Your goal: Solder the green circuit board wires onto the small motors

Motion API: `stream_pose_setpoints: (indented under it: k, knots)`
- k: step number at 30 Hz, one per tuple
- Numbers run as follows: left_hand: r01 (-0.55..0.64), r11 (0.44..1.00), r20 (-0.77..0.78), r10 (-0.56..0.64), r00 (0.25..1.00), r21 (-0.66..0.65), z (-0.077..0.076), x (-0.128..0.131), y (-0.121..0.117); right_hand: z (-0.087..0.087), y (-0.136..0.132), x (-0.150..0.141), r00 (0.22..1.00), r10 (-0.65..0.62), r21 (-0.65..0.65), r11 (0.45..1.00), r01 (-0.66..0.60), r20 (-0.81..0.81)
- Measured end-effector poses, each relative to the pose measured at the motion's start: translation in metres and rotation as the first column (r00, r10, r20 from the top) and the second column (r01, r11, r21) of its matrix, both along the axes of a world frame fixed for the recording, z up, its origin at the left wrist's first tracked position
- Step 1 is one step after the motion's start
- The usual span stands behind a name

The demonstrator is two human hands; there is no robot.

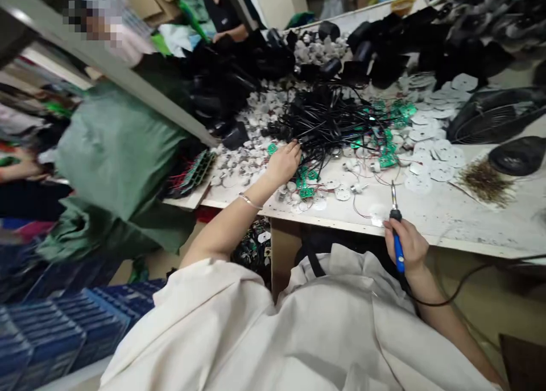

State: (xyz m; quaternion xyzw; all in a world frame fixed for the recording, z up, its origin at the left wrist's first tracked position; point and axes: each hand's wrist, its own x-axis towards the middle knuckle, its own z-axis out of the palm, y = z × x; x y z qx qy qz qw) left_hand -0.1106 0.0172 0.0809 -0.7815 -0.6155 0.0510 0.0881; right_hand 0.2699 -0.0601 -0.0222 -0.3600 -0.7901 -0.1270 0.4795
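Note:
My right hand is closed around the blue handle of a soldering iron at the table's front edge, its metal tip pointing up and away from me. Farther left, my left hand reaches to the near left side of a heap of black cables. Its fingers are curled together on the cables, with the fingertips partly hidden. Green circuit boards with thin wires lie just right of and below that hand. A small white part with red wires lies between my hands.
Small white parts cover the table on the left. Flat white discs and a paper with brownish bits lie at right. Black housings are piled behind. A slanting metal post stands left; other people work beyond.

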Motion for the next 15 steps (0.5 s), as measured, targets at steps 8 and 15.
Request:
stream_pose_setpoints:
  k: [8, 15]
  knots:
    - [-0.206, 0.832, 0.449, -0.057, 0.891, 0.515, 0.051, 0.000, 0.004, -0.006, 0.001, 0.001, 0.999, 0.032, -0.011, 0.999, -0.032, -0.007]
    - [-0.001, 0.999, 0.231, 0.009, 0.973, -0.033, 0.064, -0.018, 0.053, -0.005, 0.000, 0.001, 0.998, 0.065, -0.054, 0.996, -0.065, -0.012]
